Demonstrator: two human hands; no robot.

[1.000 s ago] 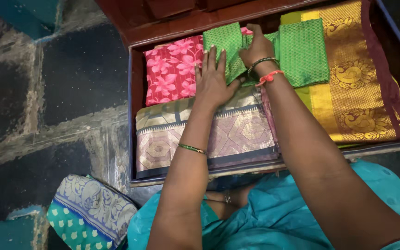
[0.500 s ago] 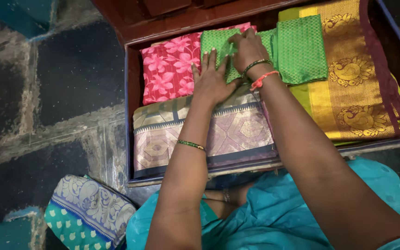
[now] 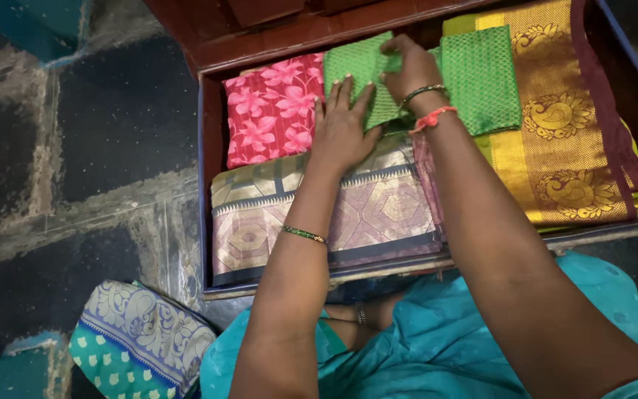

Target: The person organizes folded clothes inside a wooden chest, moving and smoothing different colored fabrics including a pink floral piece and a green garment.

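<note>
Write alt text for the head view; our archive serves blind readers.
Both hands work a folded green cloth in an open case of folded fabrics: the left hand presses flat on it, and the right hand grips its top edge. Around it lie pink floral cloth, gold-patterned cloth and yellow-gold cloth.

Inside the open trunk (image 3: 208, 222), a floral folded cloth (image 3: 271, 107) is lying at the far left, with a small folded piece (image 3: 359, 70) just to its right under both hands (left hand (image 3: 341, 129), right hand (image 3: 407, 70)). A wide bordered sari (image 3: 319, 214) is sitting nearer the person, in front of these, and a larger folded stack (image 3: 563, 125) is filling the right side. Another folded cloth (image 3: 138, 336) is lying on the floor (image 3: 75, 148) outside, left of the trunk.
</note>
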